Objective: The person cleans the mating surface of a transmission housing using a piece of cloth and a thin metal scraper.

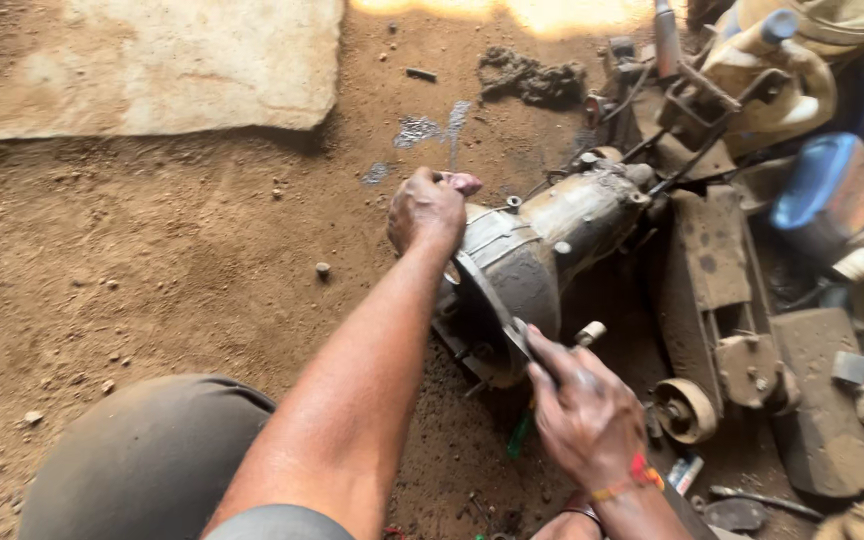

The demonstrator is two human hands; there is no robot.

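Observation:
A dirty grey metal gearbox housing (542, 235) lies on its side on the dirt floor. My left hand (430, 210) rests fisted on its upper left rim, pressing against the casing. My right hand (582, 410) grips the handle end of a flat metal spanner (487, 300), whose head reaches up to the housing's round flange near my left wrist. A thread band sits on my right wrist. My left knee in grey trousers (147, 460) fills the lower left.
Rusty plates and brackets (717, 290), a small pulley (684, 408), plastic jugs (772, 70) and a blue container (822, 180) crowd the right side. A stone slab (172, 65) lies at the upper left. Small tools and a green-handled item (520, 435) lie near my right hand.

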